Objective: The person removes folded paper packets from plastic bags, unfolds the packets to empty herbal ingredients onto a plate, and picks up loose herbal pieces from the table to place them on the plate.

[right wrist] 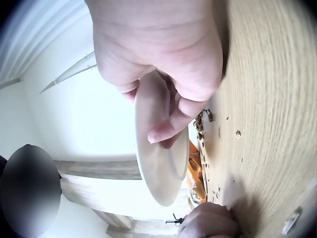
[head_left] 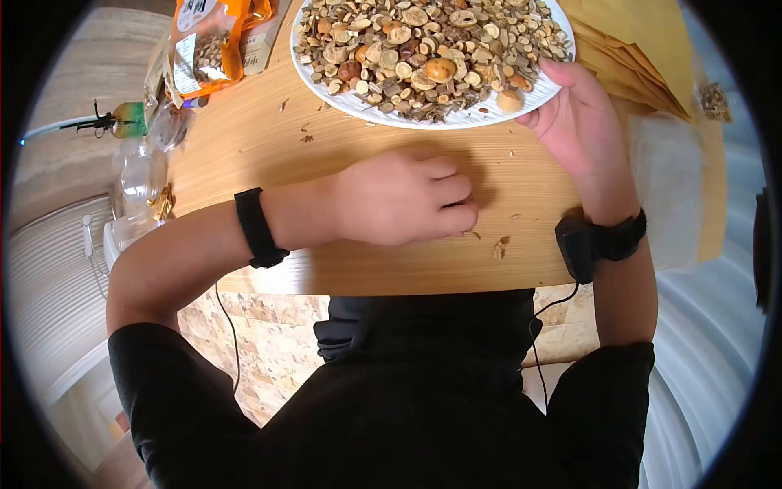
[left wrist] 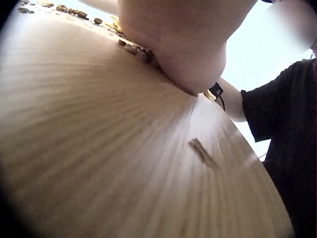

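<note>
A white plate point(head_left: 391, 121) heaped with dried mushrooms, sliced roots and other dried bits point(head_left: 407, 57) is at the top of the head view. My right hand point(head_left: 582, 122) grips its near right rim, thumb over the edge and fingers beneath. In the right wrist view the plate's pale underside point(right wrist: 158, 163) shows, raised off the table. My left hand point(head_left: 407, 200) is palm down low over the wooden table, fingers curled in, its palm side hidden. Small crumbs point(left wrist: 131, 48) lie along that hand's edge in the left wrist view.
An orange-and-clear food bag point(head_left: 208, 49) is at the back left, near clear plastic packaging point(head_left: 138, 171). Yellow-brown paper point(head_left: 635, 49) lies at the right. Flakes point(head_left: 500, 248) are scattered on the table point(head_left: 366, 273). Cables run from both wrist straps.
</note>
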Tool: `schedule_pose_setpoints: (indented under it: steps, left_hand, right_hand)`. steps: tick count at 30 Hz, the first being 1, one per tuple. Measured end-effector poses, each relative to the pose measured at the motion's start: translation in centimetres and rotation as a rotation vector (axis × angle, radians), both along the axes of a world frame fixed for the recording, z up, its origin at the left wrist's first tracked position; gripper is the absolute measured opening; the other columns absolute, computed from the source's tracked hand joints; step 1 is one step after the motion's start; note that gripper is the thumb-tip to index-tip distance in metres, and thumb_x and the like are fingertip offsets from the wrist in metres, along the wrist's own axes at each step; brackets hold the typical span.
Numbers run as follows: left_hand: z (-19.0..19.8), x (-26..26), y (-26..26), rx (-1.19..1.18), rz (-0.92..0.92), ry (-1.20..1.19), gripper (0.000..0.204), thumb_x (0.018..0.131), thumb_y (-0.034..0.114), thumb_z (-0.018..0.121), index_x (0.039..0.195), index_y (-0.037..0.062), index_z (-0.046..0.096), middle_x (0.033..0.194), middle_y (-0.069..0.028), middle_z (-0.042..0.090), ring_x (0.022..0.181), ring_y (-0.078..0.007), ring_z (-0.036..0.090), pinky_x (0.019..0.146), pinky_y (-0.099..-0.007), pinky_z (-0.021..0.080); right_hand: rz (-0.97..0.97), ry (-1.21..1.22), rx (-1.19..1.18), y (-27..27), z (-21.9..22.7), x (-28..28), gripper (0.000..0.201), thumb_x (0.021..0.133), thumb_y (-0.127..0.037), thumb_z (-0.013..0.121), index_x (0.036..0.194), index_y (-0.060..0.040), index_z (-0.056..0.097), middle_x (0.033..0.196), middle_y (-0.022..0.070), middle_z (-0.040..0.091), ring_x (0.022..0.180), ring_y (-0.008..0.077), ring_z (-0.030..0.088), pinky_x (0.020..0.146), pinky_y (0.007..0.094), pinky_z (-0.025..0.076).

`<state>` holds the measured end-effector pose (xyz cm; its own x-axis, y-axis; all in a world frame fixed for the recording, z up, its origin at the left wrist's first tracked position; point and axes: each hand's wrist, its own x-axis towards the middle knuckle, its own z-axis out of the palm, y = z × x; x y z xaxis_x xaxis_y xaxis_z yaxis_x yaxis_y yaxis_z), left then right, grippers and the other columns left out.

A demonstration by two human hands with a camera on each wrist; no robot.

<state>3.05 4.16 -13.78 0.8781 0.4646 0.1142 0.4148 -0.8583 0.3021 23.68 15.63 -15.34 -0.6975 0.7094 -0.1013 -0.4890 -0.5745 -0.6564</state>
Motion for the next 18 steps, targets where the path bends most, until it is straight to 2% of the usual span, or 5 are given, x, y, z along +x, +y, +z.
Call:
schedule_pose_setpoints:
  steps: [2,9,14,16,18]
  left_hand:
    - [-0.2,0.0,-0.3,0.153,0.018,-0.006,0.017,0.080,0.024,0.060,0.081,0.0086,0.053,0.079,-0.0022,0.053,0.070,-0.0184,0.053,0.055,-0.0263,0.046]
    - [0.1,-0.4,-0.8,0.243,0.113,0.058,0.019,0.080,0.023,0.061,0.079,0.0061,0.053,0.072,-0.0055,0.053,0.068,-0.0205,0.057,0.051,-0.0299,0.048]
    - [3.5,-1.5,-1.7,0.091,0.257,0.062,0.018,0.079,0.018,0.065,0.079,0.0046,0.053,0.074,-0.0072,0.056,0.062,-0.0228,0.058,0.051,-0.0331,0.049]
    - [5.0,-1.7,-1.3,0.090,0.325,-0.040,0.019,0.081,0.018,0.064,0.076,0.0049,0.052,0.069,-0.0067,0.053,0.060,-0.0231,0.057,0.051,-0.0329,0.048]
    - [7.6,-2.0,0.6,0.115,0.509,-0.314,0.019,0.082,0.019,0.063,0.077,0.0043,0.053,0.066,-0.0084,0.053,0.057,-0.0259,0.056,0.050,-0.0344,0.045]
  right_hand:
    - [-0.032,-0.046,0.011,-0.1,0.3,-0.1,0.025,0.089,-0.017,0.049,0.109,-0.0018,0.053,0.101,0.0069,0.062,0.086,0.0153,0.061,0.070,0.0292,0.052]
    - [-0.028,-0.093,0.014,-0.1,0.1,0.0,0.027,0.088,-0.017,0.050,0.110,-0.0015,0.052,0.102,0.0074,0.062,0.086,0.0152,0.061,0.069,0.0294,0.053]
    - [0.032,-0.030,0.022,0.0,0.1,0.4,0.028,0.088,-0.017,0.050,0.111,-0.0013,0.051,0.101,0.0072,0.062,0.083,0.0153,0.061,0.066,0.0287,0.052]
    - [0.038,-0.074,0.023,0.0,0.0,0.2,0.029,0.087,-0.018,0.051,0.110,0.0002,0.052,0.098,0.0081,0.063,0.079,0.0156,0.061,0.064,0.0276,0.052]
    - [0.019,-0.119,0.036,-0.2,-0.2,-0.1,0.030,0.087,-0.018,0.050,0.110,0.0012,0.052,0.097,0.0092,0.064,0.080,0.0160,0.062,0.064,0.0281,0.052]
